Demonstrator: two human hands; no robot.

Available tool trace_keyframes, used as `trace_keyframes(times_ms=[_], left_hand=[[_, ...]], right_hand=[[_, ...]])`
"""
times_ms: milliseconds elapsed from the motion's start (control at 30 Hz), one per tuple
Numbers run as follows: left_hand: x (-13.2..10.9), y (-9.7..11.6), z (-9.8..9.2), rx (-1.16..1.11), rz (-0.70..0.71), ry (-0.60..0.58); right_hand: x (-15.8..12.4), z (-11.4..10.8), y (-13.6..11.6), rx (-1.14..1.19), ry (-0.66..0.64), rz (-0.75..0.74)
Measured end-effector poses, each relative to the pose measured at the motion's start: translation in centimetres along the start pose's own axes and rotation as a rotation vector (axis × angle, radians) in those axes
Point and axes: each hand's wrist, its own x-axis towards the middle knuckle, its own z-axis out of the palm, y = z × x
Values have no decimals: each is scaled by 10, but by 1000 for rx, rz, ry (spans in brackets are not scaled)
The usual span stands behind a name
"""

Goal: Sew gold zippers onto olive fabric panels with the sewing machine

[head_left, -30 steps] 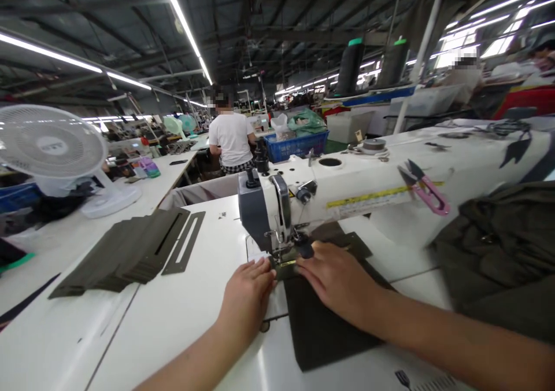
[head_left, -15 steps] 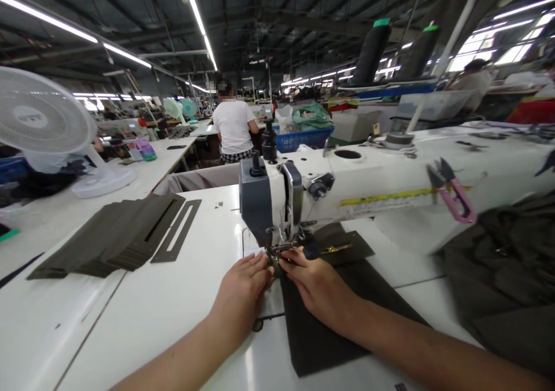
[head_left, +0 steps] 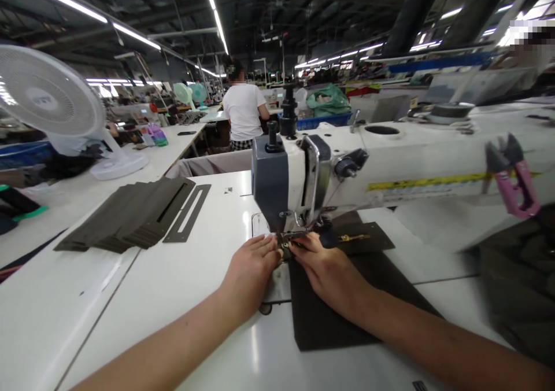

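Under the head of a white and grey sewing machine [head_left: 271,174], both hands meet at the needle area. My left hand [head_left: 251,269] is closed, its fingertips pressed together at the left of the presser foot; what they pinch is too small to make out. My right hand [head_left: 329,269] holds the dark fabric piece [head_left: 333,321] at the right of the foot, fingers together on its upper edge. A gold zipper pull [head_left: 353,238] lies on dark fabric just right of that hand.
A stack of dark panels [head_left: 130,211] lies left on the white table, beside a slotted panel [head_left: 187,214]. A white fan [head_left: 47,96] stands behind. Pink-handled snips [head_left: 515,185] rest against the machine arm. Dark fabric [head_left: 520,281] is heaped right. A person [head_left: 243,110] is farther off.
The camera view has shifted, so the machine appears larger and farther right. Both hands stay beside the presser foot, with no clear change in their hold.
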Motion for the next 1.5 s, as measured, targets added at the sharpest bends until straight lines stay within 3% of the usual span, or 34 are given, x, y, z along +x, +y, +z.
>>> trace_keyframes(times_ms=[400, 867, 1200, 1333, 1433, 1500], left_hand=[[4, 0, 0, 58, -6, -14], [3, -2, 1, 71, 25, 51], [2, 0, 1, 16, -60, 56], [-2, 4, -6, 76, -189, -17], [-8, 18, -12, 198, -309, -159], [-14, 34, -15, 193, -310, -254]], right_hand=[[2, 3, 5, -11, 5, 25], [2, 4, 4, 20, 37, 21], [3, 8, 3, -54, 108, 53], [-5, 4, 10, -300, 75, 139], [-26, -3, 11, -414, 22, 231], [-47, -7, 5, -470, 20, 261]])
